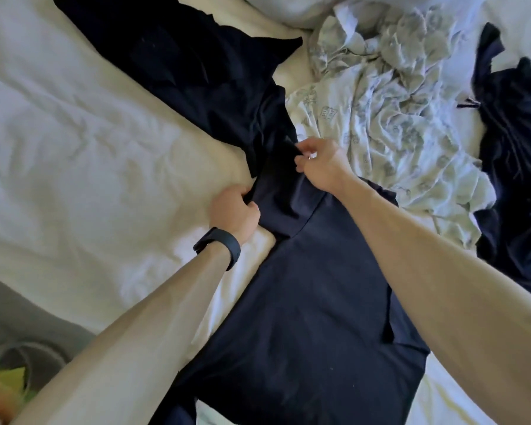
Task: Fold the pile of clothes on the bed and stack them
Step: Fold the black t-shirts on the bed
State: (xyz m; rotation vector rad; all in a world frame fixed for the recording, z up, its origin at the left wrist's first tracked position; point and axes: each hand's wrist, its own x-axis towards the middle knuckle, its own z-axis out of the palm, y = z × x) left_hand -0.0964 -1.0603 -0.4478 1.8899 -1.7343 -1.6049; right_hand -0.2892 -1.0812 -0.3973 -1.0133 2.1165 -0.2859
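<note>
On the white bed (89, 167), our left hand (233, 211) and right hand (318, 162) each pinch the dark blue shirt's (304, 302) top edge, so we should pull it flat before folding.

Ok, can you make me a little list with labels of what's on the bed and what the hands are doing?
bed: white sheet, wrinkled
shirt: navy, spread out in front
left hand: grips the shirt's far end; black band on the wrist
right hand: pinches the same end
other clothes: flowery cloth, crumpled; dark cloth beyond the shirt; dark bundle at the right
</note>
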